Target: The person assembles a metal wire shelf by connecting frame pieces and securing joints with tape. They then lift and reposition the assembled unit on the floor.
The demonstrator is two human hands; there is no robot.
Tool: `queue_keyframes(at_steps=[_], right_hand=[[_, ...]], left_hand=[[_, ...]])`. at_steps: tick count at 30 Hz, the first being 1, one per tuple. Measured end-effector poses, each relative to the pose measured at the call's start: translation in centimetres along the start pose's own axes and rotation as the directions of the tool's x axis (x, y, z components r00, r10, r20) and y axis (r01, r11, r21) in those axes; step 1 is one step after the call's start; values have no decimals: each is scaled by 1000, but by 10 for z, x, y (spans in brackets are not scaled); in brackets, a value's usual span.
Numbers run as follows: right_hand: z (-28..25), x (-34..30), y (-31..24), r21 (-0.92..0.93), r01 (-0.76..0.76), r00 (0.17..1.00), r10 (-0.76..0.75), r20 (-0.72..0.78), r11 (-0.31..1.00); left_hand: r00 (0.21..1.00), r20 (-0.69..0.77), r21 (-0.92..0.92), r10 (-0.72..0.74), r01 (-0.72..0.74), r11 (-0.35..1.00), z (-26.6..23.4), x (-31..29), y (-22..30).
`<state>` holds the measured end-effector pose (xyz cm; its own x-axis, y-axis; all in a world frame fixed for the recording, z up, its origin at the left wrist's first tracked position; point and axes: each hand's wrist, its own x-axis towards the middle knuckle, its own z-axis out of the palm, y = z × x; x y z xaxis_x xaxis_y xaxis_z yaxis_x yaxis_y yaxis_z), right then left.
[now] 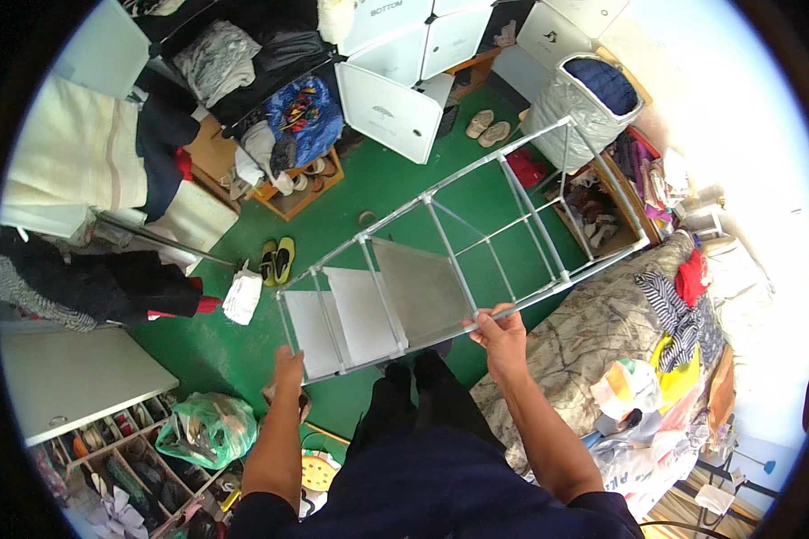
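A long shelf rack frame [458, 255] of thin grey tubes and joints stretches slantwise in front of me, tilted over the floor. My left hand [287, 368] is closed around its near left corner. With fingers and thumb, my right hand [501, 338] grips the near rail around the middle of its length. Toward the left end, a white panel [366, 310] and a grey panel [422, 287] sit within the frame, beside another pale panel [309, 331]. The right-hand sections are bare tubes with green floor showing through.
A bed [566, 346] heaped with clothes lies to the right. Beyond the frame's far end stands a grey laundry basket [571, 103]. Yellow-black shoes [277, 260], a green plastic bag [208, 429] and a drawer of small items [126, 463] are left. White cabinet doors [391, 112] stand at the back.
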<state>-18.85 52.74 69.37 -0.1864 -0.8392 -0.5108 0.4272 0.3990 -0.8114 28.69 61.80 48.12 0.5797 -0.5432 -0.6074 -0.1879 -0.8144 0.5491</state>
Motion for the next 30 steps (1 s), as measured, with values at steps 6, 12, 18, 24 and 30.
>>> queue_keyframes(at_steps=[6,12,18,24,30], right_hand=[[13,-4,34,-10,71,997,-71,12,997],[18,6,74,-48,161,987,-160,13,986],[23,16,113,-224,304,949,-316,-19,926],[34,11,124,-539,317,914,-403,-46,780],[45,3,135,-531,383,903,-427,45,756]], left_hand=[[912,270,-183,307,-264,947,7,-77,119],[598,449,-430,664,-506,747,9,-163,272],[431,548,-524,717,-491,696,14,-230,380],[429,627,-494,650,-427,758,58,-255,400],[404,669,-465,624,-428,775,86,-279,407]])
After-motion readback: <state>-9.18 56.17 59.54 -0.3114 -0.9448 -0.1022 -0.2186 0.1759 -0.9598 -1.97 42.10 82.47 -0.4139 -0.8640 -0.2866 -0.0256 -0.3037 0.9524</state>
